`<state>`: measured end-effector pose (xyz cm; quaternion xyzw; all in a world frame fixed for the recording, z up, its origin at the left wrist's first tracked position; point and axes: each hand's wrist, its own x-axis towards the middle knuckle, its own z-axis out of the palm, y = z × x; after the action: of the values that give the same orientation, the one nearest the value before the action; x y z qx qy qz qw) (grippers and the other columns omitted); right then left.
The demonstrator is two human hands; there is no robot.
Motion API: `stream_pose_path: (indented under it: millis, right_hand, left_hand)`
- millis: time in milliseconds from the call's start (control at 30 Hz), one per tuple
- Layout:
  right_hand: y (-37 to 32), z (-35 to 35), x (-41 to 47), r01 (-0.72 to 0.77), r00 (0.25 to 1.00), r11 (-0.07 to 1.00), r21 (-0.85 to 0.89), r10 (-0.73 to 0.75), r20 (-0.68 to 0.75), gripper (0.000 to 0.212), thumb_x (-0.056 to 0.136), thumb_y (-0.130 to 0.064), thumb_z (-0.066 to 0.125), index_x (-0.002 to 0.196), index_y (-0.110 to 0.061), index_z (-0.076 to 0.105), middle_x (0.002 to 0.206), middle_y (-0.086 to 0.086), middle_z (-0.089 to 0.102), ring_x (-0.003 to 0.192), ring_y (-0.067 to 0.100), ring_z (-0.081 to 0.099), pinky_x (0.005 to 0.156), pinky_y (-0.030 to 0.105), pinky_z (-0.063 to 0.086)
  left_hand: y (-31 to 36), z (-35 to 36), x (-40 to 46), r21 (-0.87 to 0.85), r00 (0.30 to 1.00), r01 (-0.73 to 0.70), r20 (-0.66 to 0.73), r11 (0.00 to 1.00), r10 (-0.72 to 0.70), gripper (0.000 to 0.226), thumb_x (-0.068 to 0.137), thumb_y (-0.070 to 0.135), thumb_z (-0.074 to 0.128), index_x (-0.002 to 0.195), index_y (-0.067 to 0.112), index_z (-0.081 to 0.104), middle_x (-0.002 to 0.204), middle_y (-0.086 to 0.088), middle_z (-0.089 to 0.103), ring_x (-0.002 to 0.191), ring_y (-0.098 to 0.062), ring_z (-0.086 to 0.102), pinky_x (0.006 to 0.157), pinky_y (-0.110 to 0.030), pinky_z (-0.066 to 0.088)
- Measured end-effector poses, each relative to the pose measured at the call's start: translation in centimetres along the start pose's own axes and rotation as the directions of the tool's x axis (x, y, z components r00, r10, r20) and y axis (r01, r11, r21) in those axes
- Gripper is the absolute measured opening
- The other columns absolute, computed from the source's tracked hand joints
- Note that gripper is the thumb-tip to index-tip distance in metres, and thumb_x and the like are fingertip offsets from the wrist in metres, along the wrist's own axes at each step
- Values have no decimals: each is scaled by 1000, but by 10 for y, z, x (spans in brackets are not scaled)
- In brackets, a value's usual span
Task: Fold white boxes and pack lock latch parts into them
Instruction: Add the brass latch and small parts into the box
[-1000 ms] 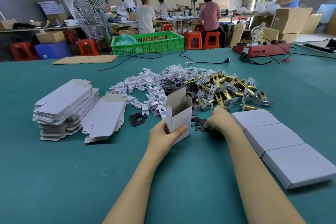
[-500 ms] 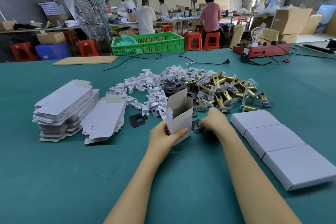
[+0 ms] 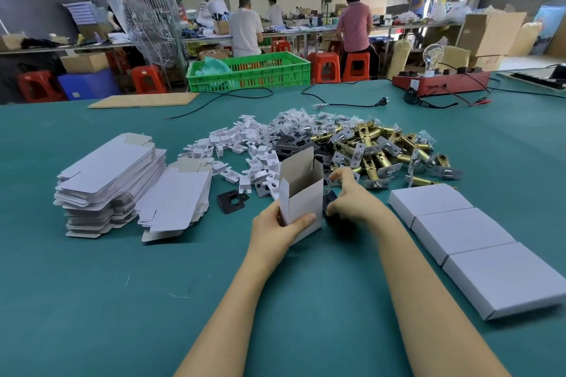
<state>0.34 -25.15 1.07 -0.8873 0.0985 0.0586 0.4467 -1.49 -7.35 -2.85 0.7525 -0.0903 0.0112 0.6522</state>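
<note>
Packing is in hand: at frame centre the left hand (image 3: pixel 277 228) grips the erected white box (image 3: pixel 301 193) upright, top flap open, while the right hand (image 3: pixel 352 200) pinches a black strike plate (image 3: pixel 329 203) just beside it, apparently for insertion next.

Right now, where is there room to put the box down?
Bare green table lies near the camera, between the flat box stacks and the closed boxes. Behind the open box in the left hand, parts pile crowds everything.
</note>
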Motion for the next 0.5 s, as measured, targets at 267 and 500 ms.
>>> stream_pose_path:
  millis: [267,500]
  right_hand:
    - [-2,-62,-26,71,994,910,409,-30,-107,19,85,10,62,100,-2,64,91,19,66,61,17,70,54,20,55]
    - [-12,-78,-48,213,969,498,841,-217,-117,20,84,-11,65,101,0,61,105,23,70,93,29,72,67,24,59]
  left_hand:
    - [-1,-1,0,-27,999,34,15,999,-34,28,78,21,83,100,31,70,102,11,74,96,-9,69,82,-23,55]
    - [2,-1,0,-43,998,50,30,998,-49,28,76,22,84,99,30,71,102,8,75,98,-13,69,91,-36,56]
